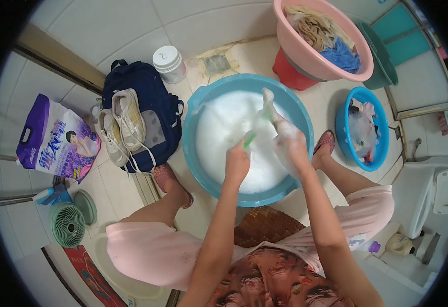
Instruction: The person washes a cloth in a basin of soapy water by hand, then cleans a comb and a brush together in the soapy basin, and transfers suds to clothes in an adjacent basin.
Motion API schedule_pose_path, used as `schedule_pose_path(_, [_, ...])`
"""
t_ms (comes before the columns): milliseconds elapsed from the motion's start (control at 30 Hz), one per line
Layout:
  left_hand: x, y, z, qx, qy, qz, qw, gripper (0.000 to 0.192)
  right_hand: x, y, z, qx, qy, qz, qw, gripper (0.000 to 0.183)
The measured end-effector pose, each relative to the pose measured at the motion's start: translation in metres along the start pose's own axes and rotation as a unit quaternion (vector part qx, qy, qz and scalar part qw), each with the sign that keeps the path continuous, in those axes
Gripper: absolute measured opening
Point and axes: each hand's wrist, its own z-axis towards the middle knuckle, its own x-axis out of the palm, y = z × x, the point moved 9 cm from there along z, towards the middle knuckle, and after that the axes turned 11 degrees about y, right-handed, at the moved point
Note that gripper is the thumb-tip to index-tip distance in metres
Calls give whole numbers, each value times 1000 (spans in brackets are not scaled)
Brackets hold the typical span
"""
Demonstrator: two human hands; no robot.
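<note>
A wide blue plastic basin [191,161] full of white suds [224,126] stands on the floor between my feet. My left hand [237,161], over the left part of the suds, grips the green handle of a brush [249,141]. The brush's far end is blurred and foamy beside a pale shoe [269,100]. My right hand [291,147], coated in lather, holds that shoe tilted above the suds. Foam and fingers hide much of the shoe, and I cannot tell whether the bristles touch it.
Left, two laced shoes [128,119] lie on a navy backpack [158,88] near a detergent bag [66,142] and a white tub [169,63]. Right, a pink basin of clothes [285,28] rests on a red stool [291,73]; a smaller blue basin [383,126] holds soapy laundry.
</note>
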Motion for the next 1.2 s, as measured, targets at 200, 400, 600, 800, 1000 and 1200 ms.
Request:
schedule_pose_path(200, [-30,-41,-27,232,-246,301,892,50,16,-5,-16,72,46,190,978,55])
schedule_pose_path(400, [-63,19,-31,51,-388,-204,897,43,36,-19,-29,36,34,163,985,58])
schedule_pose_path(600, [-6,0,9,156,9,-736,659,36,62,-29,-44,68,31,282,957,51])
schedule_pose_path(800, [-21,33,10,70,-105,-692,710,32,45,-10,-63,83,20,-229,970,36])
schedule_pose_path(1000, [-15,8,5,95,-69,-717,687,47,72,-8,-52,50,81,-208,973,30])
schedule_pose_path(1200, [-16,4,5,127,-65,-703,697,51,66,0,-49,12,75,-188,979,29])
